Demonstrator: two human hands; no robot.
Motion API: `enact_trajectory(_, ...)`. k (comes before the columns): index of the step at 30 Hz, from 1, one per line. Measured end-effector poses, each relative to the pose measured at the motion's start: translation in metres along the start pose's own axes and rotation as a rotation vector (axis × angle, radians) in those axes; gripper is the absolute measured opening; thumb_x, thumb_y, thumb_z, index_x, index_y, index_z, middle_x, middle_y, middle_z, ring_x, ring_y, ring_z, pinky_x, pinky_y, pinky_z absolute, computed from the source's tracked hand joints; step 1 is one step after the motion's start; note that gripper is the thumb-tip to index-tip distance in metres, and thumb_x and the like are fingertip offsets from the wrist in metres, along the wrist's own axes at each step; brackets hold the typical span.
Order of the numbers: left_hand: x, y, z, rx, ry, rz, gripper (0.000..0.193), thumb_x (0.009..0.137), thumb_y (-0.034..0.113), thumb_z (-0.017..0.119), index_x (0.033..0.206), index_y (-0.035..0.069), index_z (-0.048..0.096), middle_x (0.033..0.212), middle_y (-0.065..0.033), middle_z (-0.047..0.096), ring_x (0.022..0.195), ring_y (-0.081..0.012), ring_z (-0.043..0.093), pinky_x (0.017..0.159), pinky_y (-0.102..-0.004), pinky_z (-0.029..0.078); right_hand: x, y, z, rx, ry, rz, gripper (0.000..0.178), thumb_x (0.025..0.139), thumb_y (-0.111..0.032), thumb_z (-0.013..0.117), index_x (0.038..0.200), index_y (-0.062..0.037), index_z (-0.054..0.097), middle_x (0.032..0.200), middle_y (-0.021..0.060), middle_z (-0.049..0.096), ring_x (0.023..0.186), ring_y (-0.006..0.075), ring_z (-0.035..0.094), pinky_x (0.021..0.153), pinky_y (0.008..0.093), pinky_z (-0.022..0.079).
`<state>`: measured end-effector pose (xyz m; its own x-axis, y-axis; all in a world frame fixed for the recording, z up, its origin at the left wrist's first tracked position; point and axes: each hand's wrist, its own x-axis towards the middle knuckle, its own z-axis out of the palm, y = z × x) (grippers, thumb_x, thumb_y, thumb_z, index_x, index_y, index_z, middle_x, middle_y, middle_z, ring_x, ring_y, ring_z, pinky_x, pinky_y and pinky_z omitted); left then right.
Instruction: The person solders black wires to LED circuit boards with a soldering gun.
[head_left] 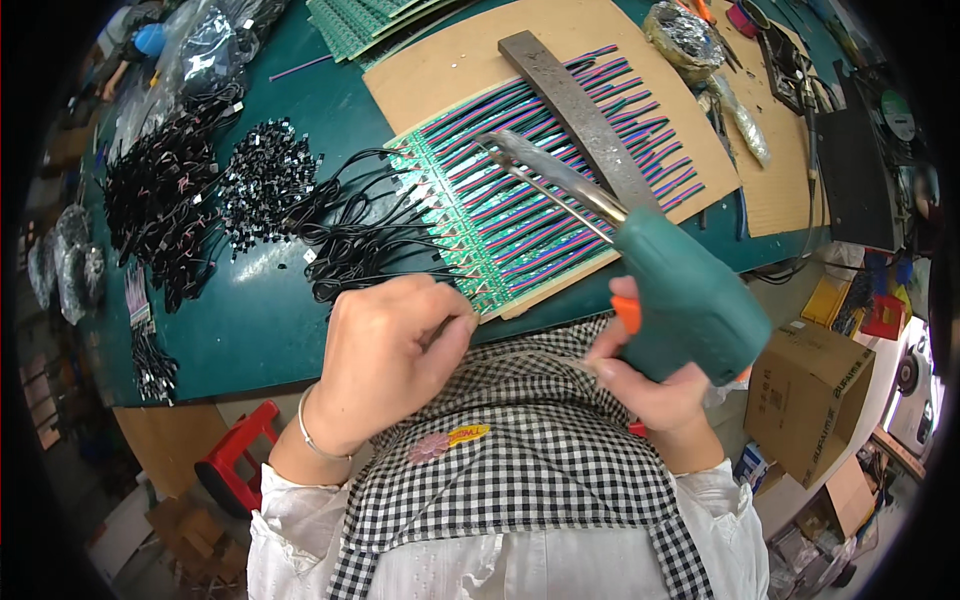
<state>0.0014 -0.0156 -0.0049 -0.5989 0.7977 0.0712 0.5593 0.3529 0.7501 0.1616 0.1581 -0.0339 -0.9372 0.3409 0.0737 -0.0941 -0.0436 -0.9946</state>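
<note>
Dozens of multicoloured wires (540, 240) run from a green circuit-board panel (455, 225) on a cardboard sheet (690, 130), likely there to shield the teal workbench (250, 345), near its front edge. A metal bar (585, 125) lies across the wires, apparently weighing them flat. The right hand (652, 392) wraps its fingers around a soldering gun (690, 290), one at the orange trigger (627, 314), its barrel slanting over the wires. Beside the panel's near corner, the left hand (390, 350) curls, thumb against forefinger; whether it pinches anything cannot be told. Black cables (345, 255) bunch off the panel's left edge.
</note>
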Motion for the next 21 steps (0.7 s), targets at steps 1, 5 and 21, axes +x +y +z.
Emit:
enact_trajectory(1,0.001,-0.002,0.001,-0.011,-0.001,-0.012,0.007,0.066,-0.003,0.066,0.07,0.001,0.063,0.053,-0.0042,0.047,0.043,-0.0115,0.038,0.041,-0.0256,0.03,-0.002,-0.001,-0.005,0.063,0.035,-0.002,0.064,0.065,0.014,0.064,0.124,0.0083,0.04,0.115,0.0179,0.053,0.066,0.0179,0.061,0.055,0.0268,0.052)
enact_trajectory(5,0.01,-0.011,0.002,-0.062,-0.037,0.002,0.006,0.065,-0.002,0.067,0.068,0.001,0.062,0.053,-0.0043,0.047,0.042,-0.0108,0.037,0.041,-0.0256,0.03,-0.02,-0.007,-0.017,0.2,0.19,0.052,0.065,0.063,0.0,0.072,0.119,0.0117,0.042,0.106,0.0206,0.056,0.052,0.018,0.058,0.041,0.024,0.046)
enact_trajectory(21,0.025,-0.011,-0.004,0.001,-0.14,-0.006,0.004,0.062,0.001,0.064,0.063,0.002,0.06,0.054,-0.0063,0.053,0.043,-0.0136,0.046,0.043,-0.0243,0.037,-0.054,-0.002,-0.063,0.193,-0.081,0.103,0.059,0.067,-0.025,0.079,0.103,0.0135,0.052,0.075,0.0155,0.06,0.044,0.0187,0.054,0.036,0.0251,0.042)
